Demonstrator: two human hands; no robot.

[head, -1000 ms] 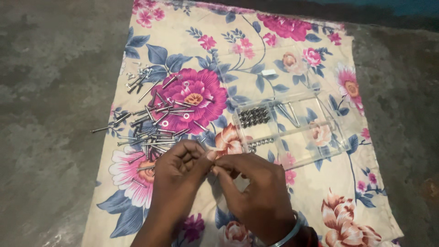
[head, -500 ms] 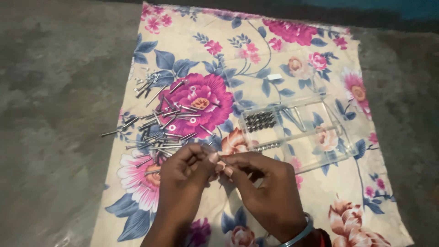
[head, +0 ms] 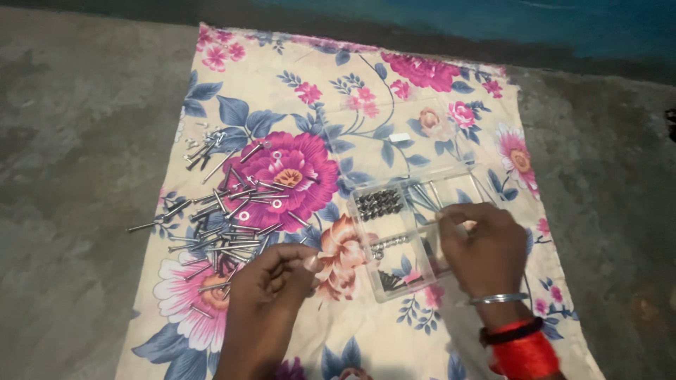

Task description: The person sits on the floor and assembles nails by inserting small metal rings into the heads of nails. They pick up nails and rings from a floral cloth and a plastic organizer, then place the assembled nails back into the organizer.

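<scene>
Home floor: floral cloth (head: 366, 105) on bare concrete (head: 77, 141)

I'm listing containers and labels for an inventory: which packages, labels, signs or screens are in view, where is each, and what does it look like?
Clear plastic compartment box: on the floral cloth, under the right hand; rectangular, transparent, holding dark and silvery fasteners.
Small white label: on the box's open clear lid, beyond the box; rectangular, white.
No signs or screens in view.

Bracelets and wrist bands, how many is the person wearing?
3, all on the right wrist: a thin silver bangle nearest the right hand, a dark band below it, then a red thread wrap. The left wrist looks bare.
</scene>
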